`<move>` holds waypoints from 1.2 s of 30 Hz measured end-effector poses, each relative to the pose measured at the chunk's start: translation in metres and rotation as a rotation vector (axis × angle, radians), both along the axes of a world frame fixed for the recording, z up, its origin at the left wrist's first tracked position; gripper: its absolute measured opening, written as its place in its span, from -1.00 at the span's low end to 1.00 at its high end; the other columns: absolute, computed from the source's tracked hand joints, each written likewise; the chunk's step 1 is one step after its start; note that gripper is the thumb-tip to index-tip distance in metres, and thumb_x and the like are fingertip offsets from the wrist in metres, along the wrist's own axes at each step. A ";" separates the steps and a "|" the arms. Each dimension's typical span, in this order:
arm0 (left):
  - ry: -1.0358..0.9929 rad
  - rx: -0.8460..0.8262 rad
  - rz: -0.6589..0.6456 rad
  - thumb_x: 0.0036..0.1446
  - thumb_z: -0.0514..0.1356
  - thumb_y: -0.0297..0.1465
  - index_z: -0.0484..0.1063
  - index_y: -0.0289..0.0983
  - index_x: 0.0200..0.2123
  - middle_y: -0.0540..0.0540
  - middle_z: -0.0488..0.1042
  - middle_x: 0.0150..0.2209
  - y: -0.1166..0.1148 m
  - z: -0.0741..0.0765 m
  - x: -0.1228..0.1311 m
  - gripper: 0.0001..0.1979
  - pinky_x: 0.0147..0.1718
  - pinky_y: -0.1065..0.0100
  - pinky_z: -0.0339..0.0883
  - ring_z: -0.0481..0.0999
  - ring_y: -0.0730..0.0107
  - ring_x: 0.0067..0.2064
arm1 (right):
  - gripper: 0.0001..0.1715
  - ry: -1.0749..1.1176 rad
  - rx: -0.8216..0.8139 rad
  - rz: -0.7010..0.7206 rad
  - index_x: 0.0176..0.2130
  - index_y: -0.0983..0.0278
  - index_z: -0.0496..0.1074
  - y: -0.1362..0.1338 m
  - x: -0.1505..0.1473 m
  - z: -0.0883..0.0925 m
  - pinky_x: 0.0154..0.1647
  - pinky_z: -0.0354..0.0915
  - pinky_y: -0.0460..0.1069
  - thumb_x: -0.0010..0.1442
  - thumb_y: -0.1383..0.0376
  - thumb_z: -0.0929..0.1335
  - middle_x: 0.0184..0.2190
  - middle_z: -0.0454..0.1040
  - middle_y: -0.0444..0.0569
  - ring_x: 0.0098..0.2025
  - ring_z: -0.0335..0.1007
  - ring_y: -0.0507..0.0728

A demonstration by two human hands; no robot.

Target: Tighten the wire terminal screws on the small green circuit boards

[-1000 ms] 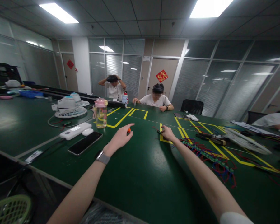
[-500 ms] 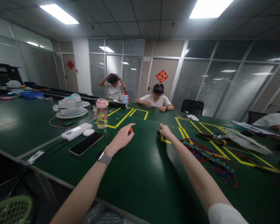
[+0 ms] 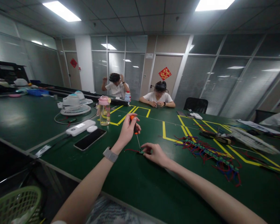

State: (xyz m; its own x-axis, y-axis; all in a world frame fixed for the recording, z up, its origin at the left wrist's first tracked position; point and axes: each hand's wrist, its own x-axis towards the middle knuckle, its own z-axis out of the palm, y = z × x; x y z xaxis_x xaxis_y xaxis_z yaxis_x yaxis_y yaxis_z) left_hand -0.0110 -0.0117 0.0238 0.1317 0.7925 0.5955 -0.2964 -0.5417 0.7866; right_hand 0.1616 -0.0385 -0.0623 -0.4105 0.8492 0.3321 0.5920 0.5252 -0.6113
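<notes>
In the middle of the head view, my left hand [image 3: 127, 129] is wrapped around the orange-and-black handle of a screwdriver [image 3: 135, 128]. Its thin metal shaft slants down, and the tip is at or very close to a small green circuit board [image 3: 142, 152]. My right hand [image 3: 157, 154] pinches the right end of this board against the green table, thumb and fingertips on it. A red wire [image 3: 131, 150] runs out from the board to the left. The board's details are too small to make out.
To the right lies a row of wired circuit boards [image 3: 210, 154]. On the left are a phone [image 3: 90, 139], a white power bank-like box [image 3: 81, 128], a pink-lided bottle [image 3: 105, 113] and white fans [image 3: 75, 109]. Two people sit across the green table [image 3: 140, 189]. Yellow tape [image 3: 164, 130] marks the tabletop.
My right hand has come back toward me and left, bringing the small board under the screwdriver. My left hand has risen slightly and turned the screwdriver tip downward.
</notes>
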 end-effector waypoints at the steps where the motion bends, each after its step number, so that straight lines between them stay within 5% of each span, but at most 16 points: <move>1: -0.027 0.001 -0.022 0.20 0.00 -0.26 0.13 -0.19 -0.12 0.02 0.24 -0.28 -0.001 -0.002 0.003 -0.79 -0.65 0.52 0.25 0.32 0.65 -0.56 | -0.59 0.021 0.001 0.032 -0.15 0.27 0.44 -0.007 -0.005 0.000 -0.34 0.31 -0.11 -0.06 0.48 0.34 -0.39 0.51 -0.11 -0.40 0.40 0.01; 13: 0.065 0.012 -0.150 0.21 0.01 -0.25 0.17 -0.19 -0.12 0.06 0.17 -0.37 -0.013 -0.019 0.021 -0.80 -0.67 0.58 0.07 0.16 0.69 -0.57 | -0.51 0.076 0.028 0.127 -0.11 0.29 0.44 -0.024 -0.015 0.005 -0.39 0.22 -0.13 -0.08 0.54 0.30 -0.39 0.38 -0.11 -0.43 0.24 -0.02; 36: 0.155 0.031 -0.159 0.21 0.02 -0.26 0.22 -0.21 -0.16 0.06 0.22 -0.39 -0.026 -0.019 0.020 -0.81 -0.61 0.55 0.14 0.20 0.66 -0.55 | -0.56 0.125 -0.015 0.143 -0.16 0.31 0.45 -0.022 -0.015 0.003 -0.39 0.22 -0.13 -0.08 0.55 0.31 -0.41 0.36 -0.13 -0.43 0.23 -0.03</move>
State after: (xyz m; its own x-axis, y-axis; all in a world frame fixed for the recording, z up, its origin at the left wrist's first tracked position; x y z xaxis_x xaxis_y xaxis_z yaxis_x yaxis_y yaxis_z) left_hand 0.0093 -0.0377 0.0045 0.3456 0.7363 0.5818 -0.2566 -0.5222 0.8133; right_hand 0.1470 -0.0609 -0.0591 -0.4840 0.7903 0.3758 0.4310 0.5890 -0.6836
